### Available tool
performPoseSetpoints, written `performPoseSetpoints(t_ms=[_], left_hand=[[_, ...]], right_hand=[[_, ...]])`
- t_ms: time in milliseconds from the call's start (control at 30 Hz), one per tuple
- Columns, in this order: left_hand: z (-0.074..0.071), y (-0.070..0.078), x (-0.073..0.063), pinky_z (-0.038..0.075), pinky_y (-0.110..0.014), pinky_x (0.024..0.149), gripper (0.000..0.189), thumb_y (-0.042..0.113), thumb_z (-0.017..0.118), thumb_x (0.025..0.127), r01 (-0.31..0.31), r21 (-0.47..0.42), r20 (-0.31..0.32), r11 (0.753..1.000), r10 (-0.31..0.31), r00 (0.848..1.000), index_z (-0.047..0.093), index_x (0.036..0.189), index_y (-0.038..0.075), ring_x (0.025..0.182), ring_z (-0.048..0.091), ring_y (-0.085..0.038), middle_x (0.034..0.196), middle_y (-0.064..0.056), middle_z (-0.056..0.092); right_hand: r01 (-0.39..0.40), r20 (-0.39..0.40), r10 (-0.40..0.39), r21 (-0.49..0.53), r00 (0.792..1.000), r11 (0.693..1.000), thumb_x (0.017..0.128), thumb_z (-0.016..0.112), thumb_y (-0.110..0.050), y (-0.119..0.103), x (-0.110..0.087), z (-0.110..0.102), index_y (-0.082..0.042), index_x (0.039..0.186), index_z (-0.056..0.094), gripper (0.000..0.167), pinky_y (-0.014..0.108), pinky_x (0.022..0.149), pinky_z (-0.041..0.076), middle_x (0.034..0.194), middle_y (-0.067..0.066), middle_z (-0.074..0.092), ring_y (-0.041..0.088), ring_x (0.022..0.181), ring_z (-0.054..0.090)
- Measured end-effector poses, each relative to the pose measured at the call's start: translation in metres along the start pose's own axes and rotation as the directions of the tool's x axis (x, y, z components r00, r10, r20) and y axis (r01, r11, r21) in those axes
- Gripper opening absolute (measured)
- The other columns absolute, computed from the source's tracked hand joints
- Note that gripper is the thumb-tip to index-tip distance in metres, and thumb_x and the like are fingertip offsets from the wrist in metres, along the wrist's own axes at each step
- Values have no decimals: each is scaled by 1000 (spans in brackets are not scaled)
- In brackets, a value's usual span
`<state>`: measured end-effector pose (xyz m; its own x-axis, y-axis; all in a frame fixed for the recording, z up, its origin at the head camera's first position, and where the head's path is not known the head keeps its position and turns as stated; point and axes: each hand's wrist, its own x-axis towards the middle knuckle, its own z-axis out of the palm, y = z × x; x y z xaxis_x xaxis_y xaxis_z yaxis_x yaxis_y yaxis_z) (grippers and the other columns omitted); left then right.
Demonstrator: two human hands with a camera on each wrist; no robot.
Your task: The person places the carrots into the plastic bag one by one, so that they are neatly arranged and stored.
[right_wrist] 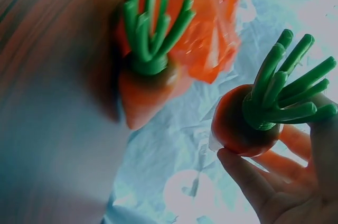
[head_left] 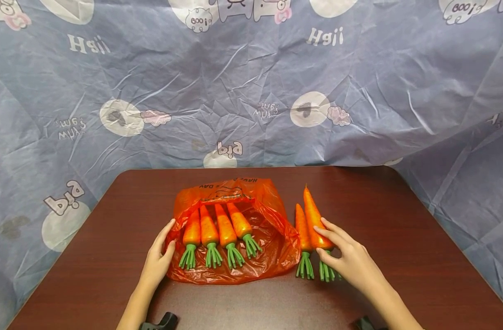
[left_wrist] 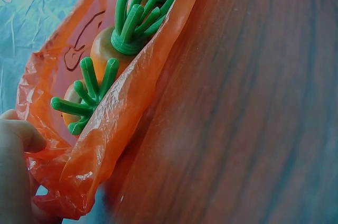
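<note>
An orange-red plastic bag (head_left: 272, 263) lies on the table with its mouth toward me. Inside it, several toy carrots (head_left: 225, 227) sit in a row, green tops facing the opening. At the bag's left edge, my left hand (head_left: 155, 256) pinches the film between thumb and fingers; the left wrist view shows the thumb (left_wrist: 29, 137) against it. To the right of the bag, my right hand (head_left: 352, 259) holds a carrot (head_left: 312, 213) between thumb and fingers, its top (right_wrist: 274, 102) near the palm. Another carrot (head_left: 301, 227) lies beside it, close to the bag's right edge.
The dark brown wooden table (head_left: 358, 197) has rounded far corners. A wrinkled blue-grey printed cloth (head_left: 251, 82) hangs behind it and along both sides. Black wrist straps (head_left: 162, 321) show at the bottom of the head view.
</note>
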<state>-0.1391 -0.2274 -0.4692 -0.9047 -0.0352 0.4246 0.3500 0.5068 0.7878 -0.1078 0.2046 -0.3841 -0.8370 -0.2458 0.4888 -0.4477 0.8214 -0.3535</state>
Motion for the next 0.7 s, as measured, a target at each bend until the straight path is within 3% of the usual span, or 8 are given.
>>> performPoseSetpoints(t_ms=[167,333,467,567,700], left_hand=[[0,1,0,20,3,96,55,-1,49,89,12,-2,3,1000,-12,1000,39,138,20,121,26,20,142,-11,39],[0,2,-1,19,3,95,55,0,49,89,16,4,5,1000,-16,1000,38,138,20,121,25,20,142,-10,39],[1,1,0,19,3,96,54,-1,49,89,-2,0,2,1000,2,1000,39,138,19,122,26,20,141,-12,40],[1,0,0,19,2,96,53,-1,49,89,-17,-2,-3,1000,17,1000,39,138,17,122,26,19,141,-14,40],[0,0,1,19,3,96,51,-1,50,89,-17,4,-8,1000,17,1000,40,138,14,121,26,20,140,-15,40]], right_hand=[[70,-24,-71,-18,997,997,67,76,-13,-13,-2,-4,-16,114,64,48,39,73,53,128,6,55,25,99,63],[166,-56,-167,-21,984,986,64,77,-13,-23,-5,-4,-17,112,65,50,15,77,49,126,4,57,20,94,65],[251,-79,-248,24,965,968,78,70,-28,-30,-7,-3,-18,114,63,38,4,83,42,125,5,57,20,93,65],[302,-89,-297,50,951,952,87,53,-41,-34,-7,-1,-18,115,63,38,5,83,42,124,4,58,19,92,65],[355,-89,-350,56,933,933,89,45,-43,-41,-8,2,-19,114,63,39,8,83,44,124,3,58,18,92,65]])
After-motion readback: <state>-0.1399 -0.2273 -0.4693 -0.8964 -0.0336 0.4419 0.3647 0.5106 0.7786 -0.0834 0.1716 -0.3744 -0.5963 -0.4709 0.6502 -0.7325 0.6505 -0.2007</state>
